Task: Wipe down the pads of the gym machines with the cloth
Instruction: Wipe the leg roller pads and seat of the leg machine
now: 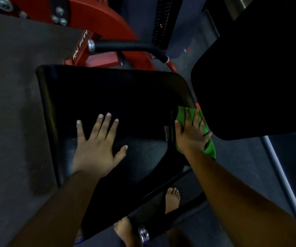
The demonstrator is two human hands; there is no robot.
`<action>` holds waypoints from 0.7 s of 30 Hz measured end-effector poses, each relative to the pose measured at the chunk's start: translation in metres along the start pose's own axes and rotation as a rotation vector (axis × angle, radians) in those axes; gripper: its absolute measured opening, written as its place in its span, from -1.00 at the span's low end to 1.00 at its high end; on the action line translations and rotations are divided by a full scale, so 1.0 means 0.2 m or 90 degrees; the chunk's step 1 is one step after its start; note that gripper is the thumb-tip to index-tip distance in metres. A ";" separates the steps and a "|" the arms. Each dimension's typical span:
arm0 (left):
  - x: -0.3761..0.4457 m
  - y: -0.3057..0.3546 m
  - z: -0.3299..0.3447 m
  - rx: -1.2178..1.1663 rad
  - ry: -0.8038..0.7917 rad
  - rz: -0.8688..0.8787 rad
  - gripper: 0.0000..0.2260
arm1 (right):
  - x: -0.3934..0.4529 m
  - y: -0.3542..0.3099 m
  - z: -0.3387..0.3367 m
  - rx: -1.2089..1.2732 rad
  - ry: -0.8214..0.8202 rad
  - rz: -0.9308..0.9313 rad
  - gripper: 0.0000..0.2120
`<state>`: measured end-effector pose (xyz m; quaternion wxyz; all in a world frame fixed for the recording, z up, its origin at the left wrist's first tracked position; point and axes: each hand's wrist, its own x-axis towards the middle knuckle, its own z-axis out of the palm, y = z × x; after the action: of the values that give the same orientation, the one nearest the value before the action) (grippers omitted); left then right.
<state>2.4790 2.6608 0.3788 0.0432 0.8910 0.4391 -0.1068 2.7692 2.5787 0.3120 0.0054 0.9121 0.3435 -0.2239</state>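
A black seat pad (111, 93) of a red gym machine fills the middle of the view. My left hand (99, 147) lies flat on it near its front, fingers spread and straight. My right hand (192, 134) presses a green cloth (210, 148) against the pad's right edge, fingers laid over the cloth. A second black pad (254, 82), the back pad, rises at the right, just beyond the cloth.
The red frame (97, 22) and a black foam-covered handle (125, 46) stand behind the seat. A weight stack (161, 20) is at the top. Grey rubber floor (13, 97) spreads to the left. My bare feet (172, 198) show below the seat, by a chrome bar end (143, 234).
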 end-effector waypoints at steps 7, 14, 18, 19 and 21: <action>0.02 -0.01 -0.02 0.004 -0.021 -0.004 -0.23 | 0.34 -0.31 -0.08 0.063 0.009 0.015 -0.38; 0.02 -0.01 -0.05 -0.014 -0.053 -0.005 -0.24 | 0.01 -0.14 -0.07 -0.062 -0.066 -0.167 -0.22; 0.02 -0.01 -0.05 -0.023 -0.036 -0.001 -0.24 | 0.16 -0.17 -0.05 -0.016 -0.016 -0.122 -0.26; 0.02 -0.01 -0.04 -0.029 -0.035 -0.001 -0.24 | 0.24 -0.23 -0.05 0.011 0.010 -0.095 -0.30; 0.03 -0.02 -0.03 -0.032 -0.042 -0.001 -0.24 | 0.39 -0.37 -0.08 0.060 0.043 -0.032 -0.38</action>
<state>2.4808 2.6681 0.3843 0.0801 0.8853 0.4405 -0.1255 2.7812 2.6877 0.3049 -0.0549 0.9094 0.3552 -0.2092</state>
